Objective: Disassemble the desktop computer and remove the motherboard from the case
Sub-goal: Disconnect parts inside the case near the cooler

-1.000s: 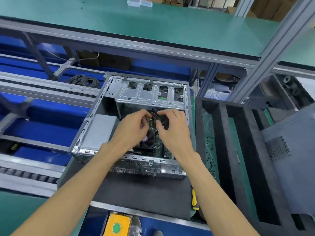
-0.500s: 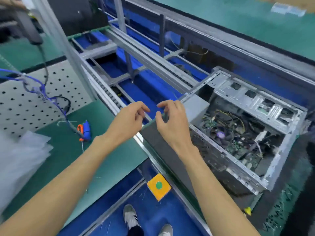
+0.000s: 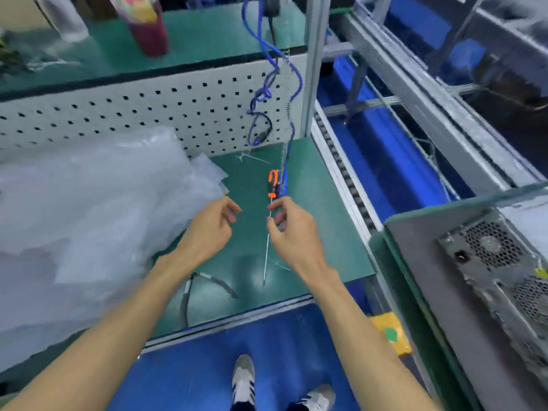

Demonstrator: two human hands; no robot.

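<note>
Green worktop [image 3: 320, 232] lies under both loosely curled, empty hands, left [image 3: 207, 229] and right [image 3: 292, 229], near an orange-handled screwdriver [image 3: 272, 185].

An electronics assembly workshop: a green-matted workbench [image 3: 311, 232] backed by a white pegboard [image 3: 148, 111], aluminium framing [image 3: 314, 63], a roller conveyor line [image 3: 344, 173], and a computer case [image 3: 498, 280] alongside.

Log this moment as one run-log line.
left hand: open, empty | right hand: open, above screwdriver on green mat | computer case: far right, untouched
</note>
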